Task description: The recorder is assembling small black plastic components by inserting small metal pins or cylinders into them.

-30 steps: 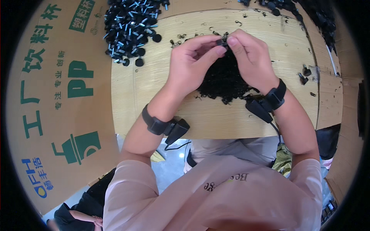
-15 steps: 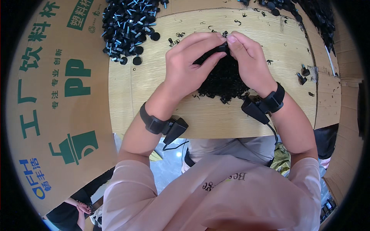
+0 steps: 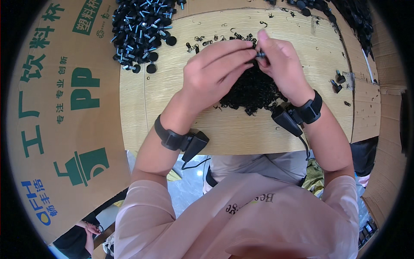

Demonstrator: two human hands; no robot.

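Note:
My left hand [image 3: 213, 67] and my right hand [image 3: 284, 64] meet above a heap of small black curled pieces [image 3: 250, 93]. Pinched between their fingertips is a black-headed bolt [image 3: 260, 55]. A bit of its metal shank shows; the fingers cover most of the rest. The right thumb points up and away, while the left fingers reach across to touch the bolt. Farther left lies a big pile of black-headed bolts [image 3: 142, 34] with bluish metal shanks. Two more black-headed bolts [image 3: 338, 82] rest on the table to the right.
Loose black curls [image 3: 202, 41] are scattered over the wooden tabletop [image 3: 181, 138]. A printed cardboard sheet [image 3: 86, 129] stands along the left side, and cardboard [image 3: 390, 121] rises at the right. Black plastic [image 3: 355, 26] lies at the far right. Each wrist wears a strapped, cabled device [image 3: 196, 144].
The black-headed bolt has turned between my hands, so its metal shank shows. My left fingers have straightened, and my right hand has rolled with its thumb raised.

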